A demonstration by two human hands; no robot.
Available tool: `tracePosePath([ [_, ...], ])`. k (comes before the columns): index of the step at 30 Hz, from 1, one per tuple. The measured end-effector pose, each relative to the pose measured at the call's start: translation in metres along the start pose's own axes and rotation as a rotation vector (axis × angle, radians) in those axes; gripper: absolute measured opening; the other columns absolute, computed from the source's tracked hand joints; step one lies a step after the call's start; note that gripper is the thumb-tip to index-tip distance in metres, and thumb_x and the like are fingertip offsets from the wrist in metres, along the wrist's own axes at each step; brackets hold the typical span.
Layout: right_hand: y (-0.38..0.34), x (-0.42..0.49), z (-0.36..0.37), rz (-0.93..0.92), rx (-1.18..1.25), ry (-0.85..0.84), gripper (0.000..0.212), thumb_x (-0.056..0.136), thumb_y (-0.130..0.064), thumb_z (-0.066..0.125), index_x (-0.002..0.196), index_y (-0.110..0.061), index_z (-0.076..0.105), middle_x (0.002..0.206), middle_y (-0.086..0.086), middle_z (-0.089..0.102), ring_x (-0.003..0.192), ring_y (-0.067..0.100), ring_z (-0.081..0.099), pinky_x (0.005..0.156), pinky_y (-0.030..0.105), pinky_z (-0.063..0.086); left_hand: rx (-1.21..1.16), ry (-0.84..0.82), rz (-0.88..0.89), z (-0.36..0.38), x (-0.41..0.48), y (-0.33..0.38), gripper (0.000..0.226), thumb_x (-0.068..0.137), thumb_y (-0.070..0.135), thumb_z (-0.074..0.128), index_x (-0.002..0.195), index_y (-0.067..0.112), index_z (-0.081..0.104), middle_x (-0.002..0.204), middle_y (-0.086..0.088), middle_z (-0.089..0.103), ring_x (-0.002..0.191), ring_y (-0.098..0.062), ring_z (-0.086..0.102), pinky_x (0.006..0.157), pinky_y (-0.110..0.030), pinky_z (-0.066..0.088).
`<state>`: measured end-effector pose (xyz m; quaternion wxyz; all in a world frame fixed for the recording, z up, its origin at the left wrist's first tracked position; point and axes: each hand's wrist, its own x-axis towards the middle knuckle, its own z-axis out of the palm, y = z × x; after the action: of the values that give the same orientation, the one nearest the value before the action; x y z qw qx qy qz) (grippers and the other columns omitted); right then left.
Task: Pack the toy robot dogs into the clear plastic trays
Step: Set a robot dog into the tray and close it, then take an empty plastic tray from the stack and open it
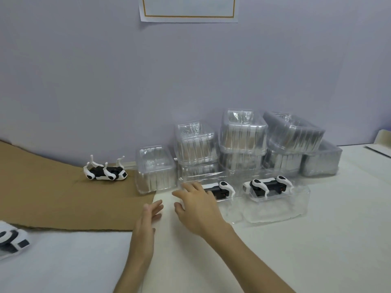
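Covering one end of a black-and-white plastic toy robot dog (223,188) seated in a clear plastic tray (232,211), the right hand (197,208) spreads straight fingers, gripping nothing; the left hand (147,223) hovers flat and empty nearby.

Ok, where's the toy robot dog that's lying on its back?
In the head view the upside-down toy robot dog lies left of centre on the brown cardboard, near the wall, just left of the leftmost stack of clear plastic trays.
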<state>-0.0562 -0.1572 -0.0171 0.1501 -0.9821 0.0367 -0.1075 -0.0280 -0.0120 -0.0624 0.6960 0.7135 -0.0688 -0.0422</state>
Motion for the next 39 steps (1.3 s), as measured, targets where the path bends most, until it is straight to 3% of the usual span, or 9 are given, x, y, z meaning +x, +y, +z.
tracePosePath([
  [4, 0.024, -0.017, 0.0, -0.023, -0.064, 0.104, 0.039, 0.103, -0.038, 0.041, 0.14, -0.033, 0.051, 0.152, -0.007, 0.043, 0.146, 0.015, 0.027, 0.101, 0.04, 0.036, 0.04, 0.017, 0.027, 0.002, -0.002, 0.002, 0.05, 0.109, 0.039, 0.021, 0.118, 0.025, 0.068, 0.121, 0.009, 0.068, 0.108, -0.008, 0.062, 0.082, -0.027, 0.04],
  [7, 0.051, -0.024, -0.011, 0.018, -0.102, 0.113, 0.04, 0.103, -0.037, 0.041, 0.142, -0.034, 0.05, 0.151, -0.008, 0.044, 0.146, 0.014, 0.028, 0.104, 0.039, 0.035, 0.1, -0.008, 0.05, 0.006, -0.006, -0.002, 0.047, 0.109, 0.038, 0.023, 0.117, 0.027, 0.068, 0.121, 0.015, 0.066, 0.109, -0.005, 0.061, 0.083, -0.016, 0.038],
  [19, 0.125, -0.045, -0.046, 0.174, -0.078, 0.203, 0.036, 0.102, -0.029, 0.049, 0.136, -0.039, 0.058, 0.15, -0.01, 0.045, 0.146, 0.011, 0.029, 0.117, 0.037, 0.012, 0.156, 0.017, 0.045, 0.008, -0.008, 0.0, 0.044, 0.11, 0.035, 0.027, 0.112, 0.029, 0.071, 0.116, 0.016, 0.067, 0.105, 0.003, 0.061, 0.08, -0.011, 0.037],
  [22, 0.103, -0.041, -0.046, 0.067, 0.182, 0.468, 0.024, 0.092, -0.01, 0.065, 0.111, -0.022, 0.074, 0.124, -0.004, 0.063, 0.122, 0.018, 0.055, 0.11, 0.041, 0.034, 0.15, 0.043, 0.042, 0.009, -0.008, 0.001, 0.042, 0.11, 0.032, 0.029, 0.108, 0.029, 0.071, 0.112, 0.018, 0.069, 0.098, 0.004, 0.064, 0.079, -0.013, 0.039],
  [24, 0.076, -0.03, -0.045, -0.047, 0.299, 0.558, 0.018, 0.089, -0.004, 0.067, 0.1, -0.017, 0.075, 0.105, -0.008, 0.066, 0.102, 0.013, 0.061, 0.095, 0.033, 0.046, 0.134, 0.08, 0.043, 0.009, -0.008, 0.001, 0.04, 0.109, 0.027, 0.032, 0.103, 0.028, 0.071, 0.106, 0.017, 0.071, 0.091, 0.002, 0.066, 0.076, -0.018, 0.04],
  [27, 0.033, -0.002, -0.039, -0.21, 0.271, 0.451, 0.018, 0.093, -0.009, 0.063, 0.106, -0.017, 0.073, 0.106, -0.006, 0.068, 0.1, 0.013, 0.06, 0.088, 0.025, 0.048, 0.09, 0.15, 0.056, 0.007, -0.007, 0.001, 0.039, 0.106, 0.017, 0.037, 0.09, 0.019, 0.072, 0.092, 0.01, 0.074, 0.084, -0.008, 0.07, 0.072, -0.025, 0.042],
  [31, -0.005, 0.053, -0.014, -0.365, -0.064, 0.187, 0.04, 0.097, -0.021, 0.06, 0.136, -0.02, 0.057, 0.134, -0.002, 0.059, 0.125, 0.021, 0.051, 0.105, 0.036, 0.04, -0.027, 0.203, 0.077, 0.006, -0.007, 0.003, 0.038, 0.104, 0.012, 0.04, 0.08, 0.006, 0.069, 0.078, -0.005, 0.074, 0.075, -0.02, 0.07, 0.069, -0.033, 0.049],
  [35, -0.017, 0.102, 0.01, -0.265, -0.065, 0.095, 0.058, 0.094, -0.018, 0.06, 0.149, -0.019, 0.039, 0.15, 0.001, 0.045, 0.138, 0.024, 0.04, 0.11, 0.041, 0.032, -0.08, 0.237, 0.122, 0.005, -0.007, 0.005, 0.037, 0.103, 0.011, 0.04, 0.081, 0.009, 0.07, 0.082, -0.002, 0.074, 0.084, -0.019, 0.07, 0.075, -0.031, 0.051],
  [39, -0.021, 0.121, 0.031, -0.175, -0.141, 0.128, 0.045, 0.091, -0.024, 0.062, 0.134, -0.025, 0.052, 0.134, 0.0, 0.052, 0.126, 0.026, 0.045, 0.103, 0.038, 0.026, -0.175, 0.302, 0.106, 0.002, -0.004, 0.007, 0.03, 0.105, 0.011, 0.041, 0.091, 0.011, 0.068, 0.097, -0.003, 0.073, 0.1, -0.017, 0.07, 0.088, -0.032, 0.053],
])
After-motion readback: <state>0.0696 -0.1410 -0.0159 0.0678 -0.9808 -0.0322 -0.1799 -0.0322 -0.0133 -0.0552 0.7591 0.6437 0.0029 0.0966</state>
